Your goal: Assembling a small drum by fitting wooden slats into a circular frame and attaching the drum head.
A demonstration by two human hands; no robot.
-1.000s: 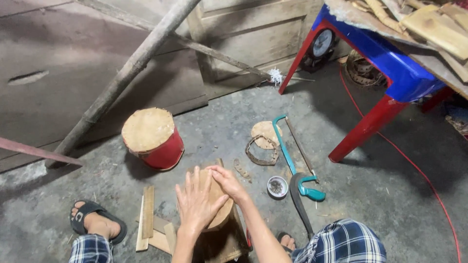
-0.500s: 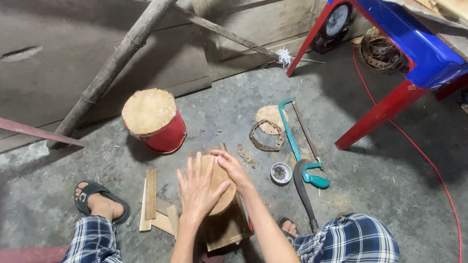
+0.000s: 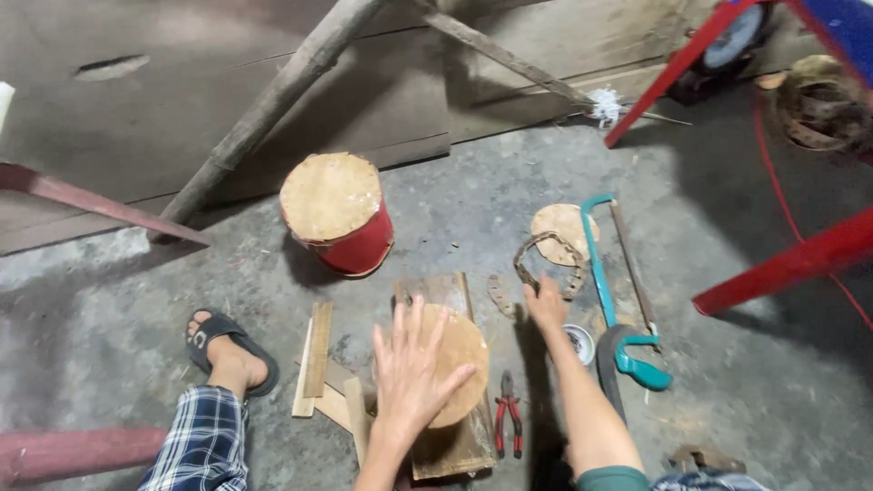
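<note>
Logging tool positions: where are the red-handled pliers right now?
In the head view, the pliers lie on the floor between the person's forearms, just right of the wooden board.

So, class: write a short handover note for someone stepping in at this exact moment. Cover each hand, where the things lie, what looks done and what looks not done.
Left hand: flat, fingers spread, pressing on the round wooden disc, which lies on a board on the floor.
Right hand: open, holding nothing, reaching toward the ragged cut-out ring and scraps beside the board.
Nearby: pliers right of the board, teal hacksaw further right, a second disc beside it, small round tin, red drum behind.
Done: two discs look cut out.
Left: no tool is in hand; what the disc still needs cannot be told.
</note>
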